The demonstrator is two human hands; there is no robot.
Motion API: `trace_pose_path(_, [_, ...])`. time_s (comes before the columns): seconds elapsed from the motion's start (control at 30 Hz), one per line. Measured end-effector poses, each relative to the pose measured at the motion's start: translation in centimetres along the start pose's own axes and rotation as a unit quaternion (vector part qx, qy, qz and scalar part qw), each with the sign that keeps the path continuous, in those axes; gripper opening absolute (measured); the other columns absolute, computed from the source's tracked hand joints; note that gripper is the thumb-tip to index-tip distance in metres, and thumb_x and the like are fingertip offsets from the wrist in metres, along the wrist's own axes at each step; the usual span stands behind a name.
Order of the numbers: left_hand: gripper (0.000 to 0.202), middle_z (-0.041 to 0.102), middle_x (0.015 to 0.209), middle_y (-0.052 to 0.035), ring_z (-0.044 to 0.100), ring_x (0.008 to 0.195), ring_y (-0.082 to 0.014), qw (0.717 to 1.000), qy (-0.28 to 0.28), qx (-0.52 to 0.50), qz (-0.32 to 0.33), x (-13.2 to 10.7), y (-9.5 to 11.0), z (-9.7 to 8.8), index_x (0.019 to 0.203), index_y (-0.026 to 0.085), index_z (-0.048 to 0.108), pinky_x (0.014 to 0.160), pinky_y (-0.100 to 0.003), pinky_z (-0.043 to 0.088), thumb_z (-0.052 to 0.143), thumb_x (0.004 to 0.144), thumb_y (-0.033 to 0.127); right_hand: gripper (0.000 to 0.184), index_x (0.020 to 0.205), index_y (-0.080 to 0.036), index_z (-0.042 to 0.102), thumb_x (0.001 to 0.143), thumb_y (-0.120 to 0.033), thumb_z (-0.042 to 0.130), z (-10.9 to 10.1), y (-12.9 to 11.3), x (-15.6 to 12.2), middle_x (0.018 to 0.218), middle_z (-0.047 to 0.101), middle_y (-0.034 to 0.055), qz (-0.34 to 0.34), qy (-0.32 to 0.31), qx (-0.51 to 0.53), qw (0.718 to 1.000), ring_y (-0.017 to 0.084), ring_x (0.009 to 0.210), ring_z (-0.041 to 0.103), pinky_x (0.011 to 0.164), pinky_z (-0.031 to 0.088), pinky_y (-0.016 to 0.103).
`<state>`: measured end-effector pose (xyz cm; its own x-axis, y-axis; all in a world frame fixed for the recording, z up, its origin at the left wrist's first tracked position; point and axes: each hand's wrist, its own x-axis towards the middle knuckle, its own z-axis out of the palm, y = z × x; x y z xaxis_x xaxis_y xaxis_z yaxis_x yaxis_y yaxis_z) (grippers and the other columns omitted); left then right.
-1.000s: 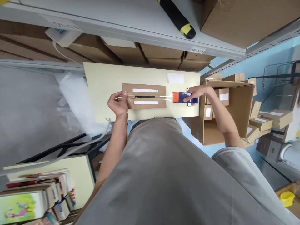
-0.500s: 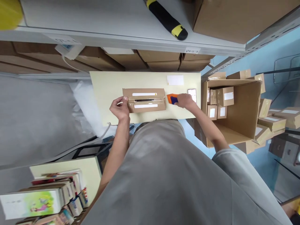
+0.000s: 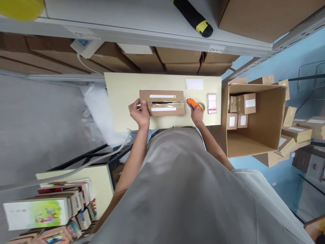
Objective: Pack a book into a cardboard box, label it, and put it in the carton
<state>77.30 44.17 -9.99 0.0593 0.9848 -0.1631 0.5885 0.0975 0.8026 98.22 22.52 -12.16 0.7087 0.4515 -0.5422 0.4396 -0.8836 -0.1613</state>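
A small cardboard box [image 3: 161, 113] lies on the pale tabletop, with two white labels and clear tape on its top. Between its flaps is a dark narrow gap. At the box's left end, my left hand [image 3: 140, 113] grips the edge, thumb on top. Just right of the box, my right hand [image 3: 197, 115] is closed on the lower side of an orange and blue tape dispenser [image 3: 194, 103]. A tape roll shows at the dispenser's right end. The dispenser's front end points toward the box, apart from it.
A phone [image 3: 212, 103] and a white paper slip [image 3: 194, 83] lie on the table [image 3: 122, 91]. To the right stands a large open carton [image 3: 259, 118] holding several small boxes. A shelf [image 3: 142, 30] with a black-yellow handled tool [image 3: 195, 18] overhangs the far side.
My right hand has moved nearer my body and tilted the tape dispenser, so its roll now shows. My left hand stays at the box's left end. The whole view has shifted slightly.
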Motion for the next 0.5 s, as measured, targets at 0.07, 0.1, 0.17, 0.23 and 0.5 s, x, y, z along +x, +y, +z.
trace_pose_path(0.07, [0.043, 0.07, 0.139, -0.0185, 0.072, 0.131, -0.0297, 1.0, -0.019, -0.002, 0.008, -0.3, -0.3, -0.2, 0.14, 0.016, 0.077, 0.117, -0.044, 0.06, 0.079, 0.104, 0.04, 0.041, 0.151, -0.002, 0.057, 0.118, -0.026, 0.052, -0.4, 0.4, -0.6, 0.146, 0.071, 0.0332, 0.009, 0.018, 0.019, 1.0, 0.039, 0.138, 0.071, 0.123, 0.049, 0.051])
trace_pose_path(0.1, [0.05, 0.068, 0.14, -0.0193, 0.072, 0.133, -0.0309, 1.0, -0.027, -0.003, 0.013, -0.4, -0.4, -0.2, 0.145, 0.016, 0.075, 0.119, -0.045, 0.059, 0.08, 0.103, 0.044, 0.041, 0.151, -0.004, 0.059, 0.119, -0.028, 0.05, -0.9, 0.5, -1.0, 0.148, 0.071, 0.0324, 0.006, 0.037, 0.039, 0.999, 0.04, 0.14, 0.07, 0.124, 0.05, 0.052])
trace_pose_path(0.17, [0.063, 0.066, 0.143, -0.0198, 0.071, 0.132, -0.0311, 0.999, -0.04, -0.005, 0.025, -0.6, -0.6, -0.4, 0.156, 0.017, 0.069, 0.12, -0.045, 0.058, 0.08, 0.103, 0.05, 0.049, 0.156, -0.007, 0.058, 0.123, -0.038, 0.041, -2.0, 0.0, -1.9, 0.155, 0.07, 0.0306, -0.028, 0.089, 0.106, 0.99, 0.039, 0.149, 0.066, 0.128, 0.049, 0.055])
trace_pose_path(0.23, [0.072, 0.064, 0.145, -0.02, 0.07, 0.133, -0.031, 0.998, -0.053, -0.001, 0.044, -0.8, -0.7, -0.5, 0.163, 0.018, 0.063, 0.122, -0.045, 0.056, 0.081, 0.103, 0.053, 0.066, 0.171, -0.011, 0.047, 0.124, -0.056, 0.034, -2.6, -1.6, -2.6, 0.169, 0.062, 0.0277, -0.083, 0.123, 0.19, 0.971, 0.037, 0.16, 0.059, 0.133, 0.048, 0.055])
trace_pose_path(0.5, [0.101, 0.051, 0.154, -0.0248, 0.045, 0.158, -0.0498, 0.991, -0.089, 0.052, 0.087, -1.7, 0.3, 0.2, 0.162, 0.02, 0.062, 0.139, -0.068, 0.034, 0.102, 0.08, 0.063, 0.117, 0.188, -0.002, 0.014, 0.113, -0.088, 0.041, 0.1, -8.2, -0.9, 0.177, 0.052, 0.0301, -0.099, 0.106, 0.265, 0.953, 0.042, 0.17, 0.048, 0.138, 0.043, 0.055])
